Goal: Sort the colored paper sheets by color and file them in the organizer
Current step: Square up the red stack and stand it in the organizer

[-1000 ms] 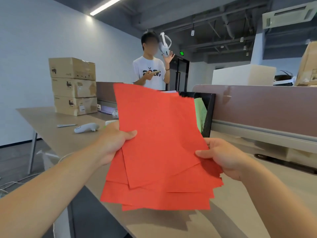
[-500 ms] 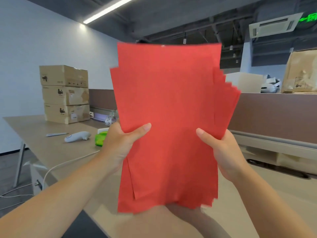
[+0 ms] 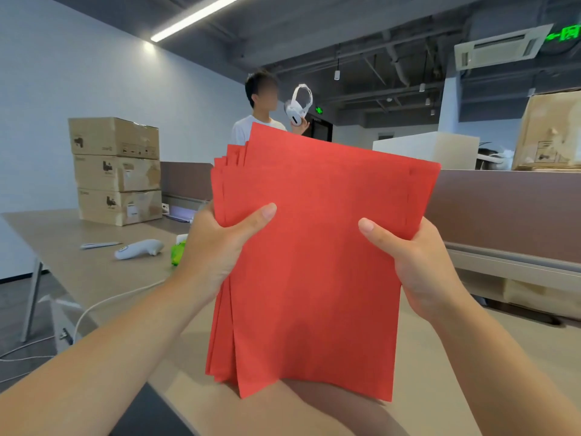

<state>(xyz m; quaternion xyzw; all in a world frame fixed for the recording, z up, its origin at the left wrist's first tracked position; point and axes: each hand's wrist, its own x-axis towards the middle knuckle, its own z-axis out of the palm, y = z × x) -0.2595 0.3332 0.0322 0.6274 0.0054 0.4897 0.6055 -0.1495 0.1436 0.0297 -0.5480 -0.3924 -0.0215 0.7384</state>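
Both forearms reach in from the bottom edge. L hand (image 3: pixel 217 247) grips the left side of the stack of red sheets (image 3: pixel 314 294): thumb flat across the front, other fingers curled behind, hidden. R hand (image 3: pixel 418 269) grips the right side the same way, thumb on the front pointing inward, remaining fingers behind the paper. Stack is upright btwn the hands, approx centre of view, tilted w/ its top-left corner highest. Sheets aren't squared; several edges fan out at upper and lower left. Lower edge sits close over the table (image 3: pixel 94 278), shadow under it; can't tell if it touches. Left of the L hand on the table: a small green item (image 3: pixel 178 253) partly hidden by the wrist, a white handheld controller (image 3: pixel 138 249), a pen (image 3: pixel 100 245), and a white cable (image 3: pixel 103 306) trailing off the edge. Further back, 3 cardboard boxes (image 3: pixel 116 171) stacked by the wall. A brown partition (image 3: pixel 503 209) runs along the table's far side, w/ a white box (image 3: pixel 430 152) and a tan carton (image 3: pixel 550 130) beyond it at right. In the bg a person in a white tee (image 3: pixel 245 130) stands behind the stack, holding up a white headset (image 3: pixel 300 103). Ceiling: strip light (image 3: pixel 198 17), AC unit (image 3: pixel 500 47), green exit sign (image 3: pixel 566 34).
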